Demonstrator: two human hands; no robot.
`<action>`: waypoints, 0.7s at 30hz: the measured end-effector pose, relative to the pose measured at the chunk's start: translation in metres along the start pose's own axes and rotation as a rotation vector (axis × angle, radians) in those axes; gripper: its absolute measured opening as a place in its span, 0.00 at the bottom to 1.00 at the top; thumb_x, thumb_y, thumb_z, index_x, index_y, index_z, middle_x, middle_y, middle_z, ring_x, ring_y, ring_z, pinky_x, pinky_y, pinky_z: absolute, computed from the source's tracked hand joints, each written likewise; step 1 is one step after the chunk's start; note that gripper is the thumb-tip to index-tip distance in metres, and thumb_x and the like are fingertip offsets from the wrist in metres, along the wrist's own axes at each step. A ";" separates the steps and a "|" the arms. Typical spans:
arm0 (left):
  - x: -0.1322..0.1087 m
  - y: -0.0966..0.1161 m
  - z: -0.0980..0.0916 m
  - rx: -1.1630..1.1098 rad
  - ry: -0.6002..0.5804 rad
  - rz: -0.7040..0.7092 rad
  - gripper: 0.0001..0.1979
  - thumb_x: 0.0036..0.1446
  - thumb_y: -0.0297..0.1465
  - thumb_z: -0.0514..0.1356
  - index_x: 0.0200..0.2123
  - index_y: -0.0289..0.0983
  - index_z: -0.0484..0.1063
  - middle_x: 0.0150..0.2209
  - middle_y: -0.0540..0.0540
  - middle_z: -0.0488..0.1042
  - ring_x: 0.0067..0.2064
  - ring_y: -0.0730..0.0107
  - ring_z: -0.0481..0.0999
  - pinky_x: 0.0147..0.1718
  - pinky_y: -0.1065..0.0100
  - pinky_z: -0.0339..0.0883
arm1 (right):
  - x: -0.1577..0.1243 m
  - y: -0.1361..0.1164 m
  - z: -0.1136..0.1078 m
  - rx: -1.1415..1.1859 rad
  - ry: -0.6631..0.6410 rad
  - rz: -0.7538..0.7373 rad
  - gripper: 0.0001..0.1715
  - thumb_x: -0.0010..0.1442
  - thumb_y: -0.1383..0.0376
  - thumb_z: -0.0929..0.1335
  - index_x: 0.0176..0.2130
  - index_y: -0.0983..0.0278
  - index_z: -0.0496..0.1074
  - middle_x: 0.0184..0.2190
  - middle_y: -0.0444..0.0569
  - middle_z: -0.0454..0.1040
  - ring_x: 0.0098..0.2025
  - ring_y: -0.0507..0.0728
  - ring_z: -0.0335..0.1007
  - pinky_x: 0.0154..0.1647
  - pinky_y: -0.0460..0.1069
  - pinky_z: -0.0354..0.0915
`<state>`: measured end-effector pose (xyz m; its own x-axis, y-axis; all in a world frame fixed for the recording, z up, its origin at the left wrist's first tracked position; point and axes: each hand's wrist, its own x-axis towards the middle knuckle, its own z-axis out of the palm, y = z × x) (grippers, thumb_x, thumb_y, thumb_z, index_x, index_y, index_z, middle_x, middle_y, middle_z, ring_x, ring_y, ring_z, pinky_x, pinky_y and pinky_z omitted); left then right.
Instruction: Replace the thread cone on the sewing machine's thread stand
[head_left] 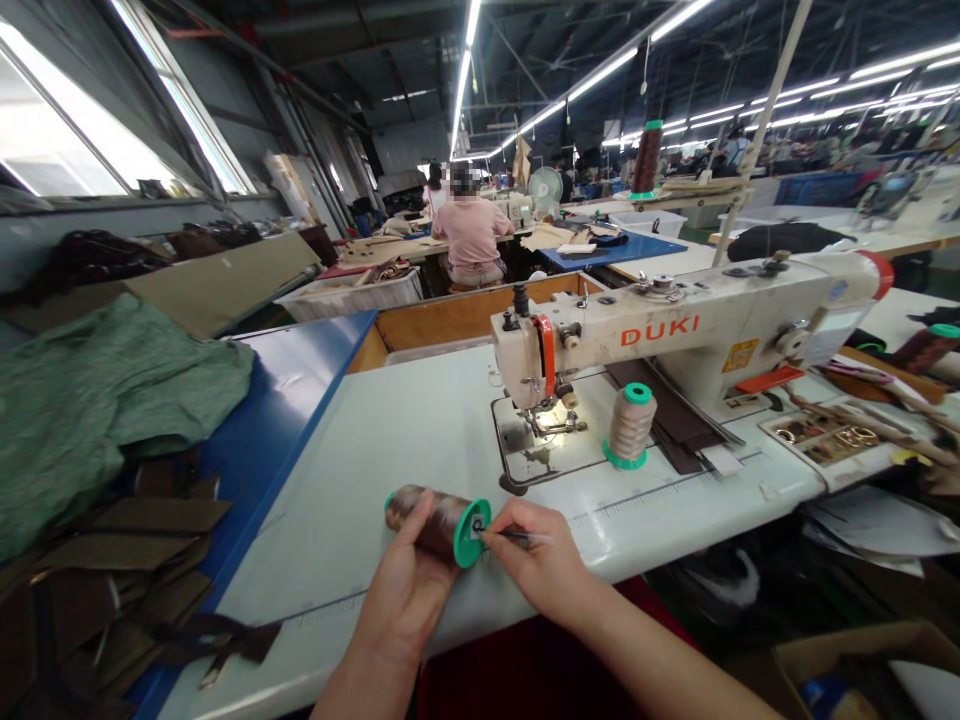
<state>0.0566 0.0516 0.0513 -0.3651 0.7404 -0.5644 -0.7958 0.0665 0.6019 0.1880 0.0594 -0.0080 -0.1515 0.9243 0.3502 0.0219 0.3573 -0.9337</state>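
Hands (405,590) (536,560) hold a brown thread spool (435,522).

This is a large factory sewing floor. A DUKI industrial sewing machine (660,335) stands on a white work table (352,500) in the foreground, with a spool of brown thread (435,522) at the table's front and cut brown panels (127,560) stacked at lower left. Farther back, a seated worker (471,232) sits at another bench, more workstations stretch toward the upper right, and long strip lights (570,85) line the high ceiling.
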 end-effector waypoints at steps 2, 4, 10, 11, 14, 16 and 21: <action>0.000 0.001 0.000 -0.013 -0.001 -0.004 0.11 0.60 0.19 0.55 0.28 0.37 0.67 0.24 0.54 0.73 0.22 0.76 0.73 0.23 0.73 0.72 | -0.001 -0.004 -0.003 0.024 0.024 -0.007 0.10 0.55 0.64 0.69 0.23 0.62 0.70 0.20 0.41 0.69 0.23 0.50 0.64 0.25 0.44 0.61; -0.002 0.004 0.000 -0.032 -0.016 -0.011 0.11 0.59 0.19 0.55 0.27 0.37 0.66 0.23 0.55 0.71 0.21 0.77 0.72 0.24 0.73 0.72 | -0.003 -0.014 -0.008 0.053 0.062 -0.021 0.11 0.56 0.63 0.69 0.24 0.63 0.70 0.21 0.42 0.70 0.24 0.51 0.66 0.26 0.45 0.63; -0.022 0.018 -0.005 -0.107 -0.025 -0.114 0.11 0.58 0.20 0.57 0.24 0.36 0.63 0.22 0.55 0.65 0.21 0.78 0.69 0.25 0.74 0.71 | -0.014 -0.047 -0.027 0.136 0.255 -0.149 0.05 0.59 0.65 0.70 0.30 0.62 0.74 0.23 0.44 0.74 0.27 0.52 0.71 0.29 0.44 0.69; -0.026 0.021 -0.007 -0.124 -0.019 -0.131 0.11 0.59 0.20 0.56 0.24 0.36 0.63 0.22 0.55 0.65 0.21 0.78 0.69 0.25 0.74 0.71 | -0.017 -0.049 -0.029 0.123 0.273 -0.163 0.04 0.60 0.65 0.69 0.32 0.61 0.75 0.24 0.44 0.74 0.27 0.52 0.72 0.30 0.44 0.69; -0.040 0.027 -0.013 -0.184 -0.025 -0.176 0.12 0.62 0.22 0.54 0.25 0.36 0.63 0.22 0.55 0.64 0.21 0.78 0.69 0.24 0.74 0.70 | -0.024 -0.045 -0.027 0.066 0.293 -0.166 0.05 0.62 0.64 0.68 0.38 0.60 0.76 0.27 0.46 0.77 0.30 0.53 0.75 0.33 0.44 0.72; -0.048 0.032 -0.017 -0.227 -0.048 -0.199 0.13 0.63 0.23 0.53 0.25 0.35 0.64 0.22 0.55 0.62 0.21 0.79 0.68 0.24 0.75 0.70 | -0.028 -0.040 -0.023 0.034 0.272 -0.141 0.08 0.63 0.62 0.67 0.41 0.60 0.75 0.32 0.48 0.79 0.34 0.54 0.76 0.37 0.45 0.73; -0.071 0.045 -0.035 -0.326 -0.118 -0.218 0.14 0.65 0.24 0.51 0.25 0.36 0.63 0.22 0.55 0.62 0.21 0.80 0.68 0.25 0.76 0.69 | -0.041 -0.034 -0.009 -0.011 0.056 -0.071 0.19 0.65 0.58 0.65 0.53 0.60 0.69 0.46 0.54 0.77 0.48 0.59 0.75 0.51 0.53 0.71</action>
<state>0.0296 -0.0216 0.0993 -0.1284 0.8054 -0.5787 -0.9668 0.0284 0.2541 0.2027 0.0103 0.0102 -0.0973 0.9028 0.4190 0.0238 0.4230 -0.9058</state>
